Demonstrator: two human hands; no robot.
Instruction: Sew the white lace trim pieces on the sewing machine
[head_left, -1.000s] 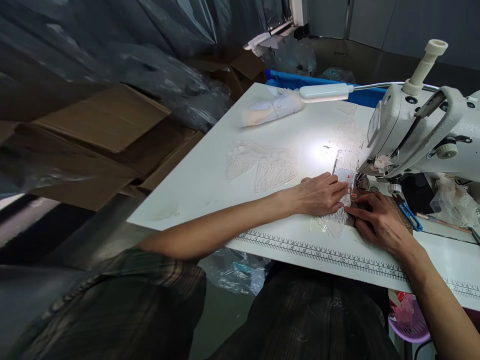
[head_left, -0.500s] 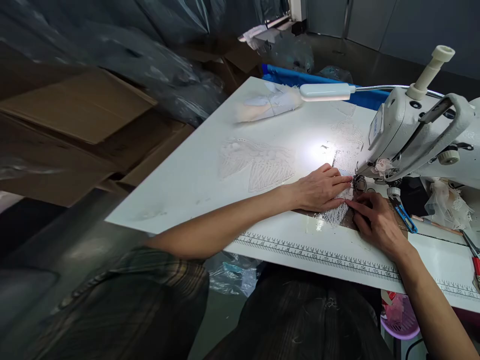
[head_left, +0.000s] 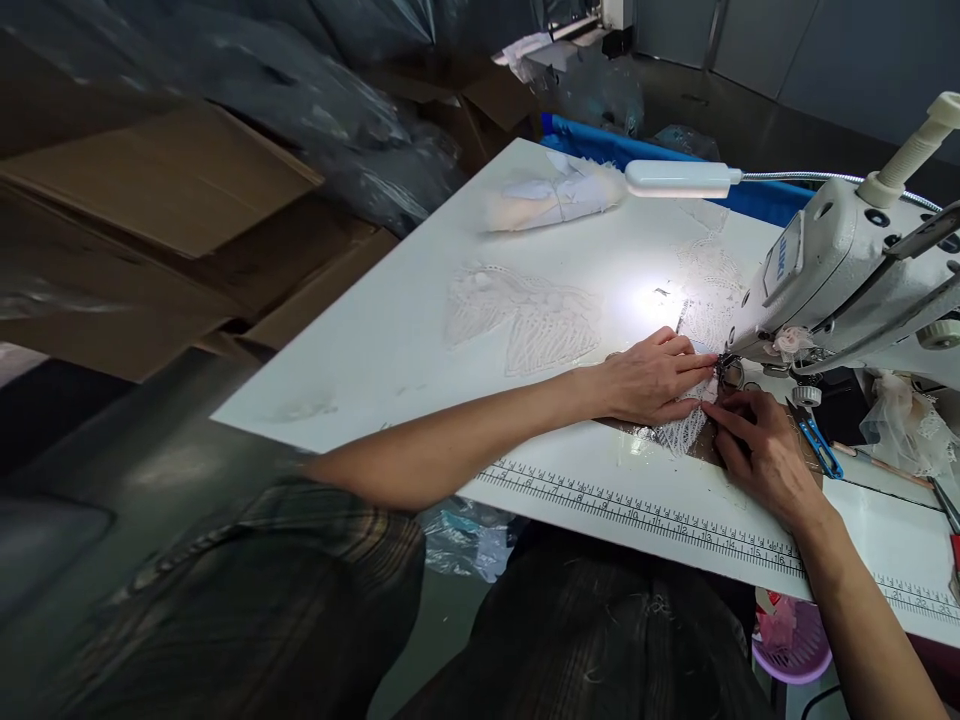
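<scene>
Left hand (head_left: 651,380) flat on lace (head_left: 681,434), fingers (head_left: 694,362) straight; right hand (head_left: 766,442) curled, can't tell grip. Keep lace smooth near sewing machine (head_left: 832,245).

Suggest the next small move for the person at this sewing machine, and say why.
Probably ease the lace piece slightly farther toward the needle end of the sewing machine, guiding with both hands. The left hand lies over the lace, the right hand has fingertips at its edge, and part of it lies on the person's side of the needle end.
</scene>
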